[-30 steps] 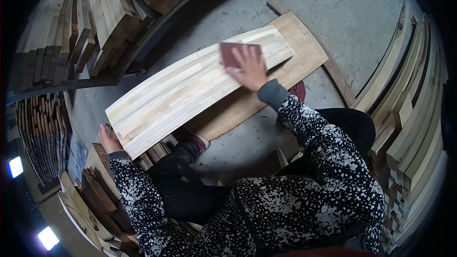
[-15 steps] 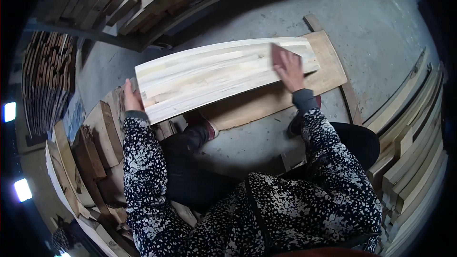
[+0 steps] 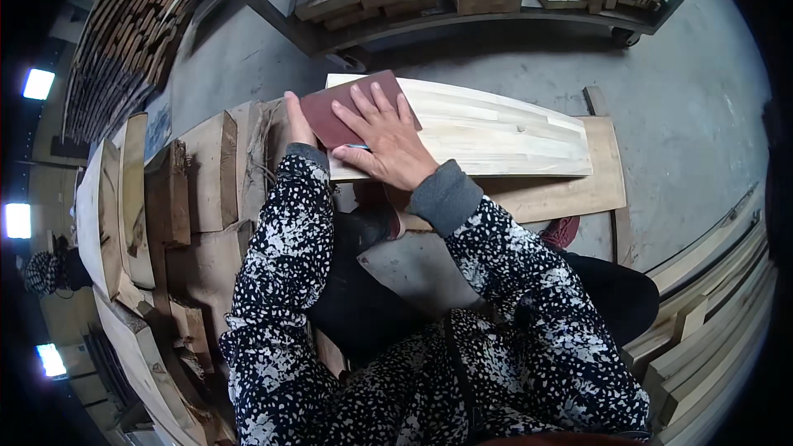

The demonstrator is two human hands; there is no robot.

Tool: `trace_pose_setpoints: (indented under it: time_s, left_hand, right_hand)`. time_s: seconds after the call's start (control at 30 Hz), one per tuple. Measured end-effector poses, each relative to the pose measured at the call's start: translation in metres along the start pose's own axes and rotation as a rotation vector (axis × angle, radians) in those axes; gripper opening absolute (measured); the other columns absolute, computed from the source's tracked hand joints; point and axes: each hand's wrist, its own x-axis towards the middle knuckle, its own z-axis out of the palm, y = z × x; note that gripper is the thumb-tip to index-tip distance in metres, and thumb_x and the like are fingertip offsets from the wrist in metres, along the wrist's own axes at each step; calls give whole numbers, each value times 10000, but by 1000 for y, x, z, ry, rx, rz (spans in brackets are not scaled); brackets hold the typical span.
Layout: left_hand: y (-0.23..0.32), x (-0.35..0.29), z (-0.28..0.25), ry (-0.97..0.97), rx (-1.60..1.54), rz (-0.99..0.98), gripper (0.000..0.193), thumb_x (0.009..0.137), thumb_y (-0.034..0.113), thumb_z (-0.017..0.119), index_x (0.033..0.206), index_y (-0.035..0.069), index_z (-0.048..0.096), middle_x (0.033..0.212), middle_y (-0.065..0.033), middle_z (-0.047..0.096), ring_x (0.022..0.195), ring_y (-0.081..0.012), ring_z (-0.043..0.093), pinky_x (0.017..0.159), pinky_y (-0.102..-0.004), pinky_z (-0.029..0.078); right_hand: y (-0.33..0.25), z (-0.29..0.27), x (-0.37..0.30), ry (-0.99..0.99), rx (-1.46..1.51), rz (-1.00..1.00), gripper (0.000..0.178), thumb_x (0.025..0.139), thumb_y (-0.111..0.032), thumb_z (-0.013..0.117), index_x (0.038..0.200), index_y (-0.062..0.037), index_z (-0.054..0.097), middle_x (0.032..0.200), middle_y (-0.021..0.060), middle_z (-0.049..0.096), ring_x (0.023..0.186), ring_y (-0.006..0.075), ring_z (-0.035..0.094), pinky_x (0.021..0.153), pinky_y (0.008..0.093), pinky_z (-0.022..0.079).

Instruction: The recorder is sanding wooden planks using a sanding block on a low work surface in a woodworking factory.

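Observation:
A pale, glued-strip wooden board (image 3: 504,132) with a curved far edge lies in front of me. My right hand (image 3: 384,136) presses a dark red-brown sheet of sandpaper (image 3: 329,122) onto its left end, fingers spread over the sheet and thumb at its near edge. A thin blue sliver shows beside that thumb; its kind is unclear. My left hand (image 3: 299,125) is at the board's left end, holding it there, with one digit upright and the others mostly hidden. Beneath the pale board is a tan plank (image 3: 607,177).
A wheeled rack (image 3: 487,21) with stacked wood blocks stands at the far side. Rough timber pieces (image 3: 211,169) lie close on my left, beyond them a stack of thin slats (image 3: 132,45). Long planks (image 3: 710,306) lie at right. My shoes rest near the tan plank.
My right hand has carried the sandpaper from the board's right part to its left end, close to my left hand. The view has shifted, bringing more of the rack into sight.

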Motion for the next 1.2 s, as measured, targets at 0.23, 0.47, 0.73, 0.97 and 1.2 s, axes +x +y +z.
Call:
trace_pose_setpoints:
  time_s: [0.23,0.47,0.73,0.97,1.2]
  left_hand:
    - [-11,7,-25,-248,230,103,620,689,411,666,1021,-87,506,954,-167,586,863,-223,575,780,-298,447]
    - [-10,-19,9,-109,470,442,481,643,297,728,928,-43,542,843,-112,601,778,-142,567,725,-260,446]
    - [9,-52,30,-417,405,752,476,620,249,742,945,-6,505,855,-87,587,801,-131,557,736,-270,445]
    - [31,-106,30,-648,511,690,525,668,190,724,1080,22,446,948,-59,538,879,-113,513,781,-261,433]
    - [23,-100,36,-738,509,882,538,678,182,715,1112,41,429,951,-53,532,870,-111,508,707,-247,456]
  right_hand:
    - [150,-12,-49,247,-154,304,489,774,-335,542,1175,-66,466,1235,156,417,1152,296,350,959,374,257]
    - [238,-48,-217,342,50,894,448,857,-297,414,1179,15,426,1160,167,490,1064,286,467,883,295,344]
    - [325,29,-274,1115,1441,1288,381,841,-265,407,1073,25,494,1079,172,527,977,293,509,844,395,423]
    - [310,35,-261,1186,1731,1367,256,829,-165,432,1002,1,523,1005,134,559,938,265,525,852,370,431]
    - [299,14,-255,1192,1625,1483,296,837,-168,455,1068,12,496,1083,146,526,979,278,507,850,366,425]
